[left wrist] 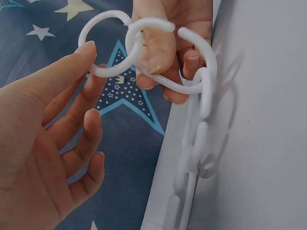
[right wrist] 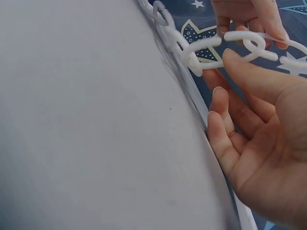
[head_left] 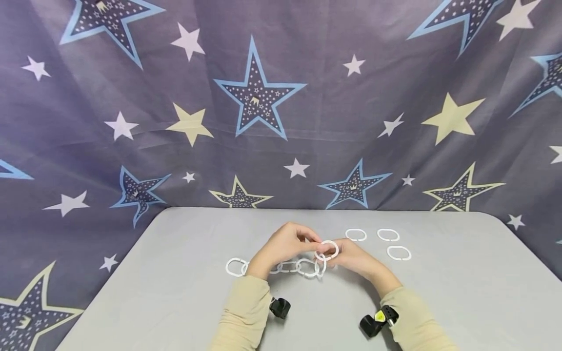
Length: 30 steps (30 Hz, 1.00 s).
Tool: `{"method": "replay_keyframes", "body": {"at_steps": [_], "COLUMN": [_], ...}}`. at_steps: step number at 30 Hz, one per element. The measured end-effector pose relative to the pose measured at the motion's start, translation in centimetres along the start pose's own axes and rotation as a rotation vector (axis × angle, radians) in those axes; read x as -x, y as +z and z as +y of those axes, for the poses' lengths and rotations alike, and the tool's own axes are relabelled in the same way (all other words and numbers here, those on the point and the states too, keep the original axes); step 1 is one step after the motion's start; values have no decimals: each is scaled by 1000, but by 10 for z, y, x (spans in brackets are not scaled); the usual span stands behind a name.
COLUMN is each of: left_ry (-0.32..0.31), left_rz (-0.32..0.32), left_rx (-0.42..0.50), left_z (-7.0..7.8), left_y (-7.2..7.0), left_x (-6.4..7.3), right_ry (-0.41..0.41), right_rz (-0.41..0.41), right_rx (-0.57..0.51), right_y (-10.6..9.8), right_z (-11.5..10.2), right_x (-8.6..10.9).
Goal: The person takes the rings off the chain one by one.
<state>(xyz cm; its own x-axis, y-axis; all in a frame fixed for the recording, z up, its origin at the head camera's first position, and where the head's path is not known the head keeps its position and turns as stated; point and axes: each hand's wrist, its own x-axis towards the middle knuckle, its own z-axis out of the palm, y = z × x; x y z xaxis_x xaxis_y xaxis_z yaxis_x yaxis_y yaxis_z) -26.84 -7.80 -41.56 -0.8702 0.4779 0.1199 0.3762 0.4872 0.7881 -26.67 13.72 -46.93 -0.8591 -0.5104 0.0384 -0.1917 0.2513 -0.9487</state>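
My left hand (head_left: 285,245) pinches a white plastic C-shaped link (left wrist: 104,72) between thumb and finger, its other fingers loosely bent. This link passes through the end link (left wrist: 152,23) of a white chain, which my right hand (head_left: 354,257) pinches between thumb and fingers. A small gap shows in the end link's side. From there the chain (head_left: 309,275) hangs down and runs left along the table, partly hidden behind my left wrist. Its far link (head_left: 236,259) lies left of that wrist. Both hands are close together just above the table.
Three loose white links, one nearer the hands (head_left: 355,229), one behind (head_left: 388,229) and one in front (head_left: 398,246), lie on the grey table (head_left: 465,273) to the right. A star-patterned curtain (head_left: 307,112) hangs behind the table's back edge. Black cameras (head_left: 279,308) sit on both wrists.
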Motion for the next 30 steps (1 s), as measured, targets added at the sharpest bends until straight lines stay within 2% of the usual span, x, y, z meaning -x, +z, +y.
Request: {"method": "replay_keyframes", "body": {"at_steps": [8, 14, 24, 30], "left_ry": [46, 26, -6, -16], "left_rz": [-27, -50, 29, 63], "left_rx": [11, -13, -176, -222], "left_z": [0, 3, 14, 20], "left_y": [-5, -5, -2, -3], "left_x": [2, 10, 21, 27], "right_ry": [6, -5, 21, 11], "right_rz": [1, -46, -27, -38], "right_rx": [-6, -32, -27, -39], "right_y": [-1, 0, 1, 2], "right_z": [-3, -1, -5, -6], "right_x": [-3, -4, 0, 3]}}
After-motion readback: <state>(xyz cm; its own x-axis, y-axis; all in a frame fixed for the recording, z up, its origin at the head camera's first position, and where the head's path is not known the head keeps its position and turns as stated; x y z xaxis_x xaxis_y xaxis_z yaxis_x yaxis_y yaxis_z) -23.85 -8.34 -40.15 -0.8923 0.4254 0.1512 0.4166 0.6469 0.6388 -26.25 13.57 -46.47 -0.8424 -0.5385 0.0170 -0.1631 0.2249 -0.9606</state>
